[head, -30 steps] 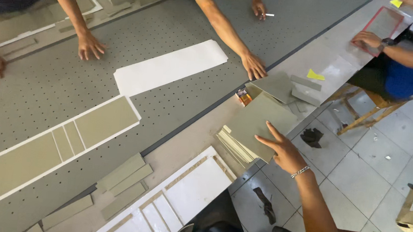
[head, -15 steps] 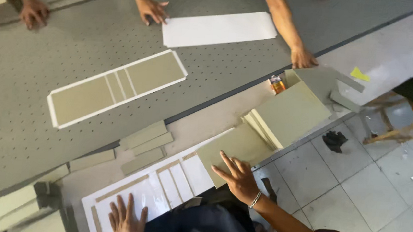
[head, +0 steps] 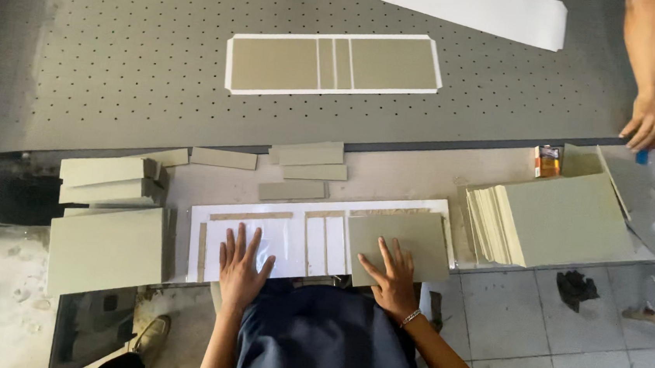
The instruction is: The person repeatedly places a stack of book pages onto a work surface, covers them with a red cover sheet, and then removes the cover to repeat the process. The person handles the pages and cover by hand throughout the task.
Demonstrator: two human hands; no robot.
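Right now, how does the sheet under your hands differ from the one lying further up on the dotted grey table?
The near sheet lies at the bench edge under the left hand; the far sheet lies untouched on the perforated table.
The near sheet shows bare white spaces, with the right hand pressing a grey board onto it; the far sheet's boards are all placed.
Both are white with grey-green boards.

Board point(head: 401, 240) under right hand point(head: 395, 279): matt grey-green card, smooth. Sheet point(head: 284, 239) under left hand point(head: 241, 267): white paper, slight gloss. Stack point(head: 566, 218): same matt card. Table point(head: 118, 74): dull grey, perforated surface. Floor point(head: 534, 333): pale tiles, faint sheen.
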